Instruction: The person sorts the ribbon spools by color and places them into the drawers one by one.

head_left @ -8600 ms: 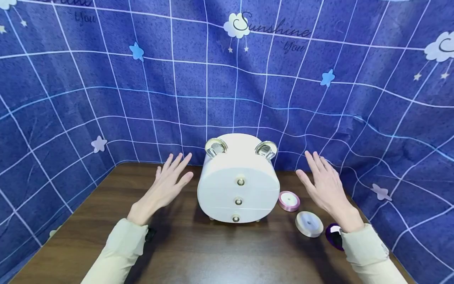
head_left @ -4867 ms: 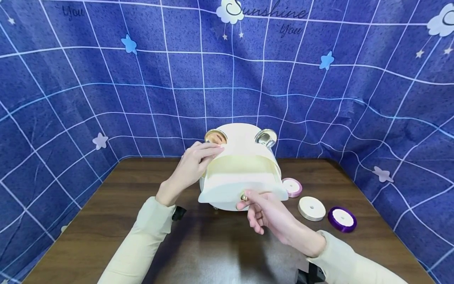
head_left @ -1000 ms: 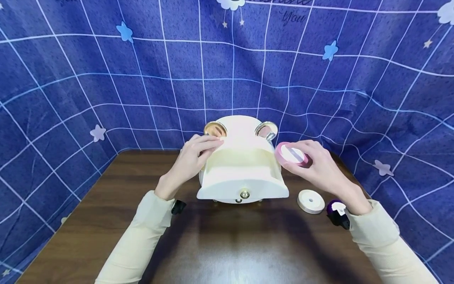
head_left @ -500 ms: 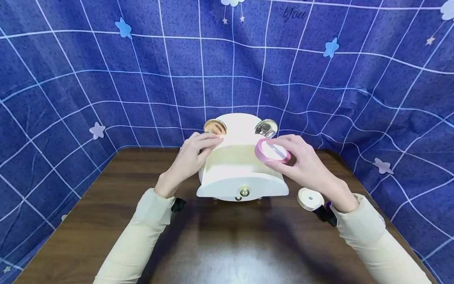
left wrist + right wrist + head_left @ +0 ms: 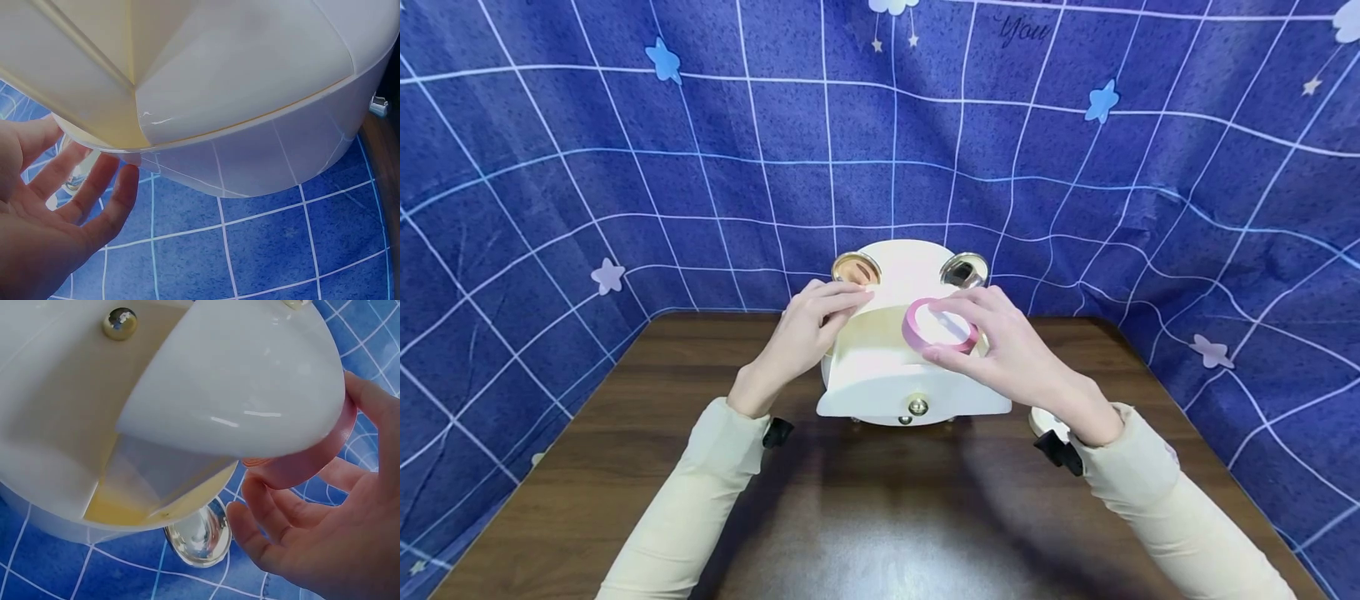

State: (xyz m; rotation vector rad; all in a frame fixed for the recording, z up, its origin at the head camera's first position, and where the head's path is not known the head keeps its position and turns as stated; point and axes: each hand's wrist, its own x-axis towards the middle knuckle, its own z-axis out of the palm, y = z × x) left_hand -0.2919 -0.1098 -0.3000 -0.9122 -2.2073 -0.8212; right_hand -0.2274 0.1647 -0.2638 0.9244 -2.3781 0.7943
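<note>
A white drawer box (image 5: 904, 257) with two round mirror-like ears stands on the table, its top drawer (image 5: 872, 393) pulled out toward me. Fingers of my left hand (image 5: 805, 329) bend over the box's upper left edge, holding it; the left wrist view has them at the rim (image 5: 150, 149). With thumb and fingers my right hand (image 5: 1011, 346) grips a pink ribbon roll (image 5: 936, 323) above the open drawer. In the right wrist view the drawer front covers part of the pink roll (image 5: 306, 464). That drawer's inside is mostly hidden.
A white ribbon roll (image 5: 1043, 421) lies on the wooden table (image 5: 700, 367) right of the box, partly behind my right wrist. The purple roll is hidden by my right arm. A blue grid-patterned cloth (image 5: 775, 183) hangs behind the table.
Earlier my right hand pulled the top drawer out by its knob, then took up the pink ribbon roll. Over the last second it has carried the roll left above the drawer; my left hand stays put.
</note>
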